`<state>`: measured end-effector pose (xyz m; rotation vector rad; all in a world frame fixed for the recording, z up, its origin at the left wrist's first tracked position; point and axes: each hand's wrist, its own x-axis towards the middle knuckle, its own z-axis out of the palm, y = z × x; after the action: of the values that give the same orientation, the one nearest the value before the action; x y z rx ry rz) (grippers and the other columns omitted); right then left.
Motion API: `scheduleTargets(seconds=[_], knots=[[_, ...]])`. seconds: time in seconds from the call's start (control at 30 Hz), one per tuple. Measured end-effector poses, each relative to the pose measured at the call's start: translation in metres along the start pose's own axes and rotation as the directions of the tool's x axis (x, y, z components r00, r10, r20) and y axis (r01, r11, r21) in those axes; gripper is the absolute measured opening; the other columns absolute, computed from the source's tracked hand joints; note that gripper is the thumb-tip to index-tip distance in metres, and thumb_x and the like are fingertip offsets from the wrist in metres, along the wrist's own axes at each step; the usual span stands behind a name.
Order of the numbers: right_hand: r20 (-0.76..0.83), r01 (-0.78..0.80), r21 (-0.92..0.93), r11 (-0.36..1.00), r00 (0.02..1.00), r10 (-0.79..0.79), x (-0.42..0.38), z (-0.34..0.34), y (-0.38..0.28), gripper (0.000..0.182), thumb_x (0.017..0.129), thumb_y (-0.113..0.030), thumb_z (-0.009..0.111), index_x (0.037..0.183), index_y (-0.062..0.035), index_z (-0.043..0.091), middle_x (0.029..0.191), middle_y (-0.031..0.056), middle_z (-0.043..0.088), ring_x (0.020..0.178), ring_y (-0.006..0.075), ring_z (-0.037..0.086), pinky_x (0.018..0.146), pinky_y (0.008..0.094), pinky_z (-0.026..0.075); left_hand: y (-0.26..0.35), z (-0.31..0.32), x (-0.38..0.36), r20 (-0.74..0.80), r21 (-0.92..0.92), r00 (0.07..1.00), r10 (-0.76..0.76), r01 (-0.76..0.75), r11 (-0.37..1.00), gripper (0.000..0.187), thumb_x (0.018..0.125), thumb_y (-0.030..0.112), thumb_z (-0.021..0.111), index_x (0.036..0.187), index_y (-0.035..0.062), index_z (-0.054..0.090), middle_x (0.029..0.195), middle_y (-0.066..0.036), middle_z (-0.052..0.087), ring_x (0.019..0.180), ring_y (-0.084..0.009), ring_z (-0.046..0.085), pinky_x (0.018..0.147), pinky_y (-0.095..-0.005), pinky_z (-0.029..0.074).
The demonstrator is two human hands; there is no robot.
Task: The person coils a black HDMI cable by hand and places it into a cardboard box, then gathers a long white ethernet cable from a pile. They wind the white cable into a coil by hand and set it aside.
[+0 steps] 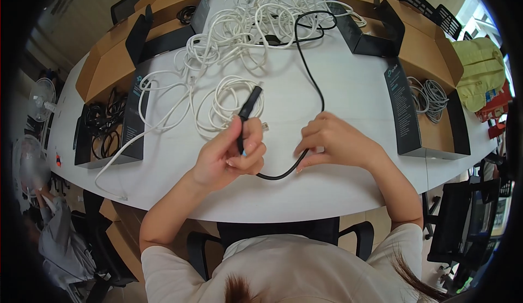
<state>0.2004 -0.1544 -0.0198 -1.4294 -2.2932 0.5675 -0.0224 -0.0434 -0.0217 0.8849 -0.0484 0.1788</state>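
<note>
My left hand point(231, 153) is closed around a black cable near one end, and the thick black plug-like end point(250, 102) sticks up out of the fist. From there the black cable point(313, 77) loops under to my right hand point(338, 144), whose fingers and thumb curl round it. Past that hand it runs up the table into a tangle of white cables point(272, 22). A loosely coiled white network cable point(223, 98) lies just behind my left hand. The exact kind of plug on the black cable I cannot make out.
Open cardboard boxes flank the white table point(348, 194). The near left box point(136, 123) holds black cables; the near right box point(406, 112) holds a grey coiled cable point(433, 98). Two more boxes stand farther back. A person point(62, 237) sits at far left.
</note>
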Motion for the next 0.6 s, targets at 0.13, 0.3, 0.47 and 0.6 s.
scheduleTargets(seconds=[0.13, 0.3, 0.47, 0.6], knots=[[-0.236, -0.089, -0.320, 0.943, 0.972, 0.012, 0.005, -0.001, 0.019, 0.031, 0.063, -0.032, 0.077, 0.064, -0.0076, 0.059, 0.063, 0.0030, 0.053, 0.066, 0.0226, 0.053, 0.071, 0.0336, 0.042, 0.020, 0.009, -0.011, 0.136, 0.324, 0.952, -0.275, 0.219, 0.920, 0.049, 0.098, 0.045, 0.030, 0.076, 0.0051, 0.048, 0.059, 0.004, 0.035, 0.048, -0.0043, 0.027, 0.045, -0.0185, 0.021], [-0.332, -0.121, -0.417, 0.901, 0.943, -0.027, 0.027, -0.025, 0.017, 0.028, 0.061, -0.025, 0.077, 0.065, -0.0063, 0.056, 0.062, 0.0035, 0.052, 0.066, 0.0235, 0.053, 0.071, 0.0340, 0.043, 0.026, 0.021, -0.013, 0.078, 0.702, 0.853, -0.516, 0.320, 0.636, 0.041, 0.098, 0.036, 0.033, 0.079, 0.0054, 0.052, 0.055, 0.000, 0.042, 0.049, -0.0119, 0.041, 0.049, -0.0258, 0.034], [-0.462, -0.085, -0.446, 0.891, 0.874, -0.148, 0.058, -0.051, -0.015, 0.025, 0.063, -0.016, 0.076, 0.066, -0.0057, 0.054, 0.061, 0.0035, 0.050, 0.063, 0.0220, 0.051, 0.068, 0.0346, 0.042, 0.025, 0.016, -0.017, -0.172, 0.985, 0.971, -0.166, 0.170, -0.027, 0.033, 0.096, 0.032, 0.039, 0.090, 0.0036, 0.055, 0.055, -0.010, 0.054, 0.054, -0.0288, 0.056, 0.052, -0.0409, 0.040], [-0.525, -0.070, -0.416, 0.907, 0.833, -0.176, 0.072, -0.049, -0.028, 0.022, 0.065, -0.013, 0.075, 0.067, -0.0047, 0.054, 0.061, 0.0035, 0.050, 0.058, 0.0212, 0.050, 0.057, 0.0329, 0.039, 0.025, -0.001, -0.016, -0.229, 0.913, 0.950, 0.212, 0.285, -0.292, 0.031, 0.094, 0.030, 0.044, 0.094, 0.0005, 0.054, 0.055, -0.016, 0.055, 0.051, -0.0347, 0.055, 0.047, -0.0444, 0.039]])
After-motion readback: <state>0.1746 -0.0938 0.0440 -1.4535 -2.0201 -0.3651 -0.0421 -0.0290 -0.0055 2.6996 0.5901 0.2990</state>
